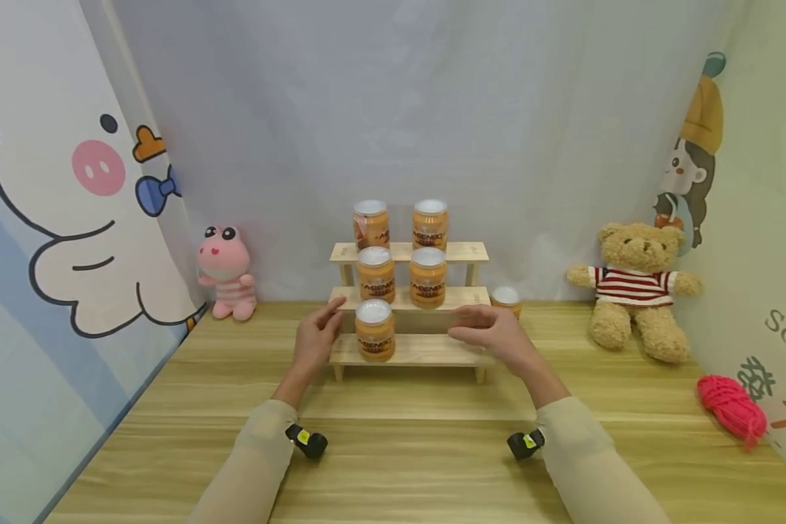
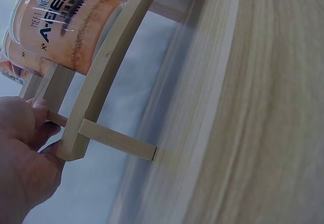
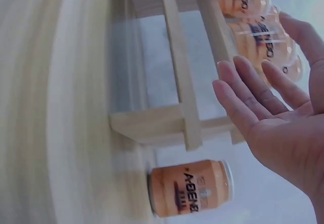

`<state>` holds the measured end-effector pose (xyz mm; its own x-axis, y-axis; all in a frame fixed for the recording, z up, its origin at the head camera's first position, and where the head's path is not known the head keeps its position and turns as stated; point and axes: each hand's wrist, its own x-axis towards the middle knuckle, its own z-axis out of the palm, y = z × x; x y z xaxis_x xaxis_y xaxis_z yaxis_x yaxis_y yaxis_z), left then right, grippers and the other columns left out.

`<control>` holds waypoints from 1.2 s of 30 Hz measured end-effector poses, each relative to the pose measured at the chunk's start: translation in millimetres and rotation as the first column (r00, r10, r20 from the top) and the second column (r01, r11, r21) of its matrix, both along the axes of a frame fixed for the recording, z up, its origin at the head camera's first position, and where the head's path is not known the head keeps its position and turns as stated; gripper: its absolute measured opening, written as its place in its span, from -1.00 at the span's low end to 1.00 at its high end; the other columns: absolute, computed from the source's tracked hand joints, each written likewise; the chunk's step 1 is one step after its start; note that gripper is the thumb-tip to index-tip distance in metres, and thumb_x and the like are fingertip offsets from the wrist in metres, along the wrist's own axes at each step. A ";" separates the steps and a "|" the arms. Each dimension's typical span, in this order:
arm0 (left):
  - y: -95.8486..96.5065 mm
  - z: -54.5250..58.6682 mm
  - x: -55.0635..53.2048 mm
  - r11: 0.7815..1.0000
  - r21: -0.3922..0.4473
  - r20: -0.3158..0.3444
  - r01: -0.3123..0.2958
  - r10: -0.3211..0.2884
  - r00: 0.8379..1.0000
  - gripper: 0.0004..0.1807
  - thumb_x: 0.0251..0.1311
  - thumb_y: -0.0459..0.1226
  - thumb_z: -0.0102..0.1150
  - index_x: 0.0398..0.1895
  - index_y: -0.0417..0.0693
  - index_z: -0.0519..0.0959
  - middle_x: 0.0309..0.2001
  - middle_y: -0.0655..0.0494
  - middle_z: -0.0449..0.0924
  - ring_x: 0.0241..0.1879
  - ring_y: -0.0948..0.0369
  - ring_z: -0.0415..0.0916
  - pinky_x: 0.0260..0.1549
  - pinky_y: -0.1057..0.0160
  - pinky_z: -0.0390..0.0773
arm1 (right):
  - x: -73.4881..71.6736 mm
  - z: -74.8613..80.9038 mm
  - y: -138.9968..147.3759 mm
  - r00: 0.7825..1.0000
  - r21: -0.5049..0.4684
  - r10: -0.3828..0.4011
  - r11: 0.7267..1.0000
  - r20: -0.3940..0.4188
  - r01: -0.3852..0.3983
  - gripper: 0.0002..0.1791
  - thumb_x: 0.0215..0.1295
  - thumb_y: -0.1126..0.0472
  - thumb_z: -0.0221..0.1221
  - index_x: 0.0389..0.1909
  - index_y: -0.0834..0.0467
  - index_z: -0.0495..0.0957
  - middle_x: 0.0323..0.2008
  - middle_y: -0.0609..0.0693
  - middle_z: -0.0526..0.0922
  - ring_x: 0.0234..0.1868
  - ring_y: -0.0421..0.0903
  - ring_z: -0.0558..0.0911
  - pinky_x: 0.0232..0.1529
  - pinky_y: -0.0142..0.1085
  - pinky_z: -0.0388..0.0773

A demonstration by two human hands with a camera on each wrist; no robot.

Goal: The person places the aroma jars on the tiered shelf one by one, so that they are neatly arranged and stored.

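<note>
A three-step wooden rack [image 1: 432, 349] stands on the table. Two orange cans [image 1: 429, 224] with pale lids sit on its top step, two more [image 1: 428, 278] on the middle step, and one can [image 1: 375, 331] at the left of the bottom step. My left hand [image 1: 316, 336] grips the rack's left end; in the left wrist view its curled fingers [image 2: 46, 133] are at the end of the bottom board. At the rack's right end, my right hand [image 1: 494, 333] is held with fingers extended, holding nothing. Another can [image 3: 191, 187] stands on the table beside the rack, partly hidden in the head view.
A pink plush toy [image 1: 225, 273] sits at the back left of the table. On the right are a teddy bear [image 1: 638, 291] in a striped shirt and a ball of pink yarn [image 1: 732, 410]. A pale curtain [image 1: 393, 109] hangs behind the rack.
</note>
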<state>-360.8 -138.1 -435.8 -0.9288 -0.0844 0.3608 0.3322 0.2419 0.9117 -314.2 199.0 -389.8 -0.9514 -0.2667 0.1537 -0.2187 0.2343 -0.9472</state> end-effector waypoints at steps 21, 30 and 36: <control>-0.5 0.3 1.2 1.000 -0.002 -0.007 0.007 -0.007 1.000 -0.66 0.43 -0.38 0.11 0.22 -0.15 0.61 -0.21 -0.18 0.61 -0.36 0.03 0.47 -0.49 0.43 0.44 | -5.5 4.7 70.0 0.944 -0.083 -0.317 0.947 -0.096 0.310 -0.36 0.32 0.08 0.34 0.29 0.37 0.43 -0.12 -0.13 0.66 -0.09 -0.30 0.61 -0.03 -0.41 0.56; -1.0 0.8 1.6 1.000 -0.004 -0.032 -0.002 0.002 0.999 -0.67 0.42 -0.40 0.12 0.20 -0.18 0.61 -0.25 -0.17 0.61 -0.40 0.08 0.45 -0.51 0.44 0.41 | -17.8 -11.1 78.1 0.907 -0.043 -0.421 0.907 -0.025 0.420 -0.17 0.28 -0.03 0.37 0.43 0.29 0.30 0.28 0.27 0.45 0.25 0.04 0.45 0.26 -0.09 0.39; -0.6 -0.2 1.4 1.000 -0.029 -0.045 0.003 -0.004 0.999 -0.67 0.43 -0.38 0.12 0.21 -0.17 0.61 -0.29 -0.16 0.61 -0.46 0.22 0.41 -0.52 0.43 0.40 | -29.8 -15.7 78.6 0.899 -0.051 -0.437 0.899 -0.023 0.435 -0.13 0.27 0.06 0.37 0.47 0.33 0.21 0.36 0.30 0.35 0.37 0.18 0.32 0.33 0.00 0.30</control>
<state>-359.3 -138.7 -436.0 -0.9118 -0.0697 0.4046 0.3738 0.2668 0.8883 -344.0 277.6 -405.5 -0.9651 0.1813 0.1892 -0.1356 0.2722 -0.9526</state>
